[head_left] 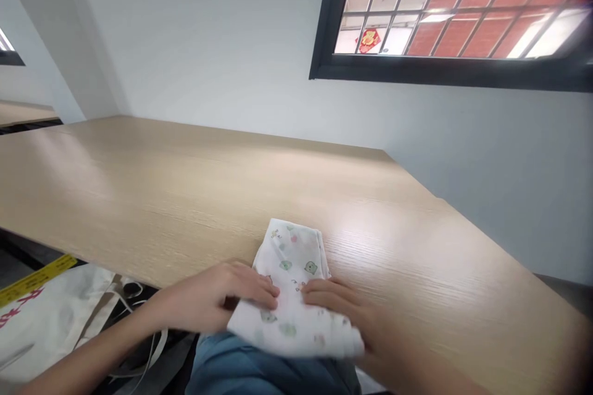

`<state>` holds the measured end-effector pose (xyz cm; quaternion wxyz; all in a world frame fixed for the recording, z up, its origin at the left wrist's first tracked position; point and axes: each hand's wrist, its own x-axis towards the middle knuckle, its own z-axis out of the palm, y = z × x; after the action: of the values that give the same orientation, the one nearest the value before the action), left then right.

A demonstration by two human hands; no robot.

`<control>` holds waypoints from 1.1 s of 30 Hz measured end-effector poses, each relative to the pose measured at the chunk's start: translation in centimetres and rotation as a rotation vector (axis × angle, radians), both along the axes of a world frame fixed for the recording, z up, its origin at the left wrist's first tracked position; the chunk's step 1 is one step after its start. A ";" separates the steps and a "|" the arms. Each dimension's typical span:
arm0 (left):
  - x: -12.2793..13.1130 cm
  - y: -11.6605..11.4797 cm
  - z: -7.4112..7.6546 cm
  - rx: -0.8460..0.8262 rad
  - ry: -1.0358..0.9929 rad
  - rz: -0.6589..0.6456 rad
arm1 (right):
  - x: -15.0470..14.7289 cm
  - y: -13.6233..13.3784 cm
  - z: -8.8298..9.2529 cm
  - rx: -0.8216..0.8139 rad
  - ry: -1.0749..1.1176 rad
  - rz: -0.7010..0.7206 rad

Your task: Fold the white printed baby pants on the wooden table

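Observation:
A folded white cloth [288,271] with small green, pink and grey cartoon prints lies at the near edge of the table. Its far part rests flat on the wood, while the near part reaches over the edge above my lap. My left hand [231,296] grips the left side, fingers on top and thumb low by the edge. On the right side, the fingers of my right hand [338,305] lie over the cloth, with its lower corner bunched against the palm. The right thumb is hidden, and that hand is slightly blurred.
The light wooden table [185,179] runs back to a white wall [208,43] with a barred window [440,12]. Below its front edge at left are a white bag [41,321] with red lettering, a yellow strip [37,278] and white cords [155,345]. Blue fabric [264,367] covers my lap.

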<state>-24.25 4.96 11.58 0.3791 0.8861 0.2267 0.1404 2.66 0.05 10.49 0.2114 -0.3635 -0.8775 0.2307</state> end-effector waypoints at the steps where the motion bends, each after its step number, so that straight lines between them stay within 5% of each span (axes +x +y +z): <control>1: 0.3 0.6 0.2 -0.093 -0.043 0.065 | -0.1 0.4 0.5 -0.133 0.076 -0.090; 5: 1.7 3.2 -0.1 -0.447 -0.205 0.350 | -0.7 2.8 1.6 -0.575 0.374 -0.441; 10: 3.4 5.8 -1.5 -0.425 -0.241 0.450 | -0.5 5.2 0.4 -0.700 0.621 -0.502; 18: 4.2 5.8 -2.4 -0.169 -0.151 0.728 | 0.3 6.6 -0.5 -0.392 0.399 -0.692; 21: 4.9 5.2 -2.0 0.035 -0.173 0.757 | 0.1 6.4 0.3 0.088 0.234 -0.656; 23: 5.8 5.0 -1.7 0.286 -0.128 0.654 | -0.9 5.9 0.9 0.428 0.051 -0.543; 25: 6.7 4.9 -1.5 0.503 -0.019 0.498 | -2.1 5.4 1.2 0.587 -0.111 -0.402; 29: 6.7 5.0 -1.8 0.506 0.180 0.331 | -2.3 4.7 0.4 0.521 -0.276 -0.322; 33: 3.6 4.1 -2.1 0.362 0.186 0.394 | 2.6 3.4 -0.5 0.333 -0.316 -0.422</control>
<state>-20.67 9.09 9.44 0.1578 0.8873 0.3996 0.1675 5.26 3.47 9.96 0.1722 -0.5295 -0.8303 -0.0244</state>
